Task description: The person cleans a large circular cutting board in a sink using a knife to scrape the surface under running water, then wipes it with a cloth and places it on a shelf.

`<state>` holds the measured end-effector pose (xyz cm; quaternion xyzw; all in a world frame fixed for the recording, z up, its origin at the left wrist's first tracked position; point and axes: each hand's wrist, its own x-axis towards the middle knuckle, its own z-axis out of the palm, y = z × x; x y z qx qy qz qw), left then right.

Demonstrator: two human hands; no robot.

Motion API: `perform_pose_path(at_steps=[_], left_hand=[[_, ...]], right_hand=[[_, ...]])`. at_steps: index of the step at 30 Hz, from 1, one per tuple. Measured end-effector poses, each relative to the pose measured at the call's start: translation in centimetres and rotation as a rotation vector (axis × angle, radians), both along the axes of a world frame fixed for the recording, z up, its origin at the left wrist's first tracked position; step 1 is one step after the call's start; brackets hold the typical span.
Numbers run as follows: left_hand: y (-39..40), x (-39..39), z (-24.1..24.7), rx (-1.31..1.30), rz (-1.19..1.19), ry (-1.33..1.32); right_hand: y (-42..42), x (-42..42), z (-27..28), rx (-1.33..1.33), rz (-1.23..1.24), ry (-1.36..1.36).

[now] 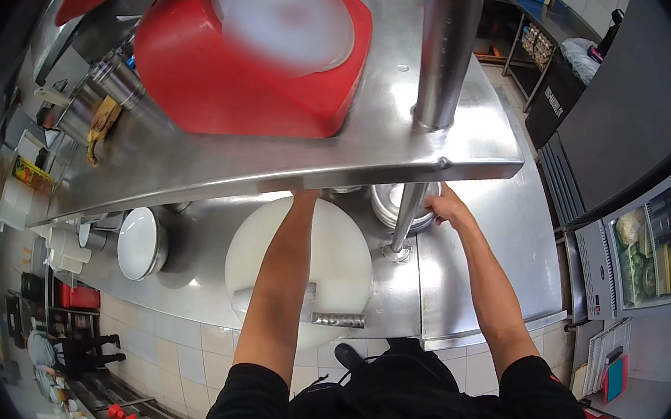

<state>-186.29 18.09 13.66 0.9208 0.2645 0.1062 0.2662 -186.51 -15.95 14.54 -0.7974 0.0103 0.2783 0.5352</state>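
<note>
My right hand (446,203) grips the right rim of a stack of round metal bowls (384,208) under the steel shelf. My left forearm reaches across a round white cutting board (338,239); just the wrist side of my left hand (306,193) shows, as the shelf edge hides the fingers. Below that forearm a cleaver (337,319) with a metal handle lies on the board near the counter's front edge. Farther left on the counter stand white-lined bowls (140,243), one inside another.
The raised steel shelf (282,160) carries a red container (240,103) with a blurred whitish round thing, a banana (102,123) and metal pots (117,79). A steel post (410,214) rises beside the metal bowls. A person (52,352) stands far left; a glass-fronted fridge (660,245) is at right.
</note>
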Motion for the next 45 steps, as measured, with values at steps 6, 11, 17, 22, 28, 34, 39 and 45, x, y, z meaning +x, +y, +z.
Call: perform_pose_path(at_steps=[6,11,17,22,28,34,39,45], left_hand=[[0.0,-0.1,0.6,-0.003,0.031,-0.059],[0.1,-0.9,0.4,-0.018,-0.001,-0.060],[1.0,-1.2,-0.5,-0.059,-0.048,0.014],[-1.0,-2.3,0.1,-0.135,-0.033,0.092],[3.0,-7.6,2.6,-0.196,-0.178,0.054],[6.0,-29.9,5.4,-0.126,0.092,-0.516],[7.0,-42.7,-6.0,-1.260,0.261,-0.504],[2.6,-40.9,-6.8,-1.150,0.342,-0.611]], right_hand=[[2.2,-1.4,-2.5,-0.037,0.139,-0.035],[3.3,-3.1,-3.0,-0.076,0.235,0.016],[2.0,-3.9,-3.0,0.093,0.138,0.056],[2.0,-5.4,-3.3,0.079,0.003,0.013],[0.8,-6.9,-4.6,-0.123,-0.257,-0.392],[-0.1,-20.0,-1.4,0.052,-0.154,-0.606],[6.1,-28.5,-4.2,0.357,0.108,-0.315],[7.1,-29.4,-4.0,0.345,-0.072,-0.157]])
